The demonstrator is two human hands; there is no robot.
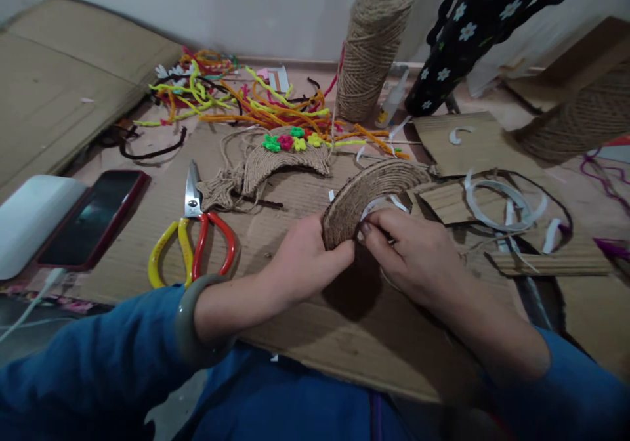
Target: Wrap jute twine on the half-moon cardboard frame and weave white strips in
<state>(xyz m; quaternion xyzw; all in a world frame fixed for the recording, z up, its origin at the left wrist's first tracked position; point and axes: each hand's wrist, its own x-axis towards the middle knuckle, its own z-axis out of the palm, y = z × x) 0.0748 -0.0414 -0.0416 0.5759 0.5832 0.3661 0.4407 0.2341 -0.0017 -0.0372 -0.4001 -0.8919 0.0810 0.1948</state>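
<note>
A crescent covered in rows of jute twine [371,195] is tilted up off the cardboard. My left hand [305,257] grips its lower left end, thumb in front and fingers behind. At the crescent's inner edge, my right hand [408,244] has thumb and forefinger pinched together; what lies between them is too small to make out. White tape shows along that inner edge, just above the right fingertips. Behind lies a second twine crescent [283,165] with small green, pink and yellow flowers, beside a twine star [219,188].
Scissors [191,231] with yellow and red handles lie left of my left hand, near a phone [93,218]. Colourful pipe cleaners [266,106] and a twine roll [374,50] are at the back. White tape rings [506,205] and cardboard pieces [546,264] lie at right.
</note>
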